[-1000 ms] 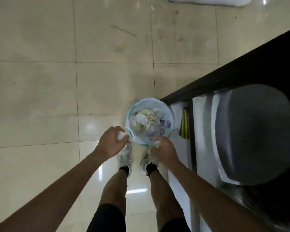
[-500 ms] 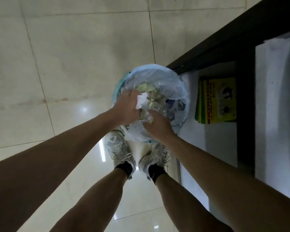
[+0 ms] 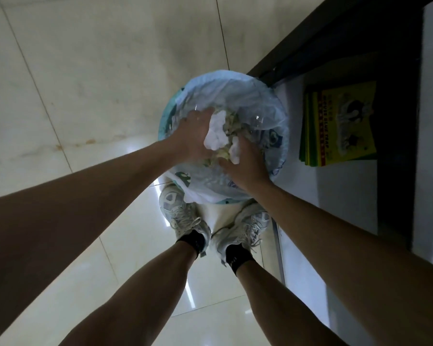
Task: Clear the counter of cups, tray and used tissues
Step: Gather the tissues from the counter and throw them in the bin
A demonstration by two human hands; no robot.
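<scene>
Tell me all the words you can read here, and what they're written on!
"MOUSE GLUE TRAP": my best reading of the blurred red strip on the yellow packet on the shelf.
Smaller print on the packet: too blurred to read.
Green and blue printing on the bin bag: only bits show, can't be read.

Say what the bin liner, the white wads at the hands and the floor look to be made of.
Bin liner: thin translucent plastic film, glossy, wrinkled, printed; contents show through.
White wads: crumpled tissue paper by the look, matte and soft-creased, one at the left hand, one at the right hand.
Floor: large polished tiles, likely ceramic or stone; grout lines and lamp reflections.
</scene>
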